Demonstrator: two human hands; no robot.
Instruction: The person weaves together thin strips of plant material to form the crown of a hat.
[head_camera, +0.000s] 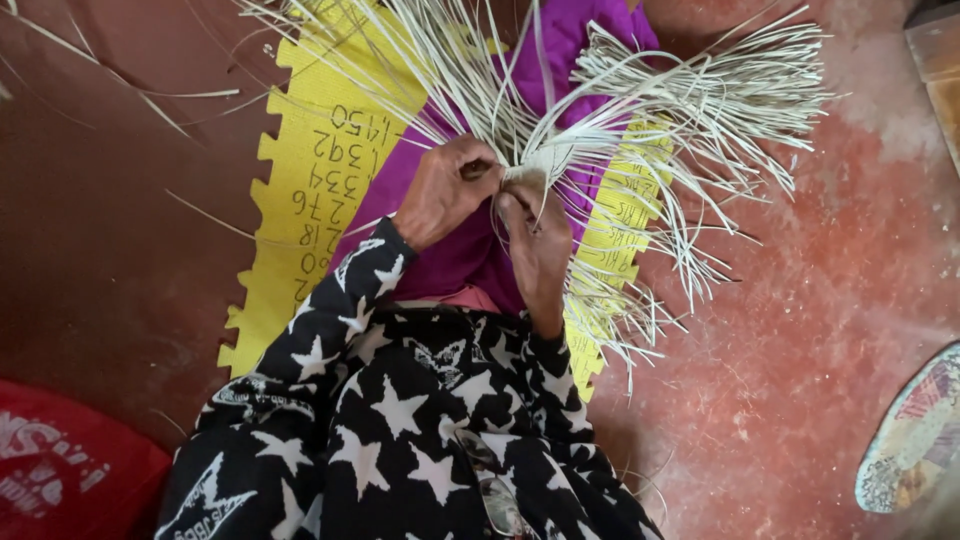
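Note:
My left hand and my right hand meet at the middle of a bundle of thin pale straw strips. Both hands pinch strips where they cross in a small woven knot. Loose strips fan out upward, to the right and down past my right wrist. My sleeves are black with white stars. Purple cloth covers my lap under the hands.
A yellow foam mat with toothed edges and handwriting lies on the red-brown floor. A red cloth item sits at bottom left. A round patterned object is at the right edge. Stray strips lie on the floor at left.

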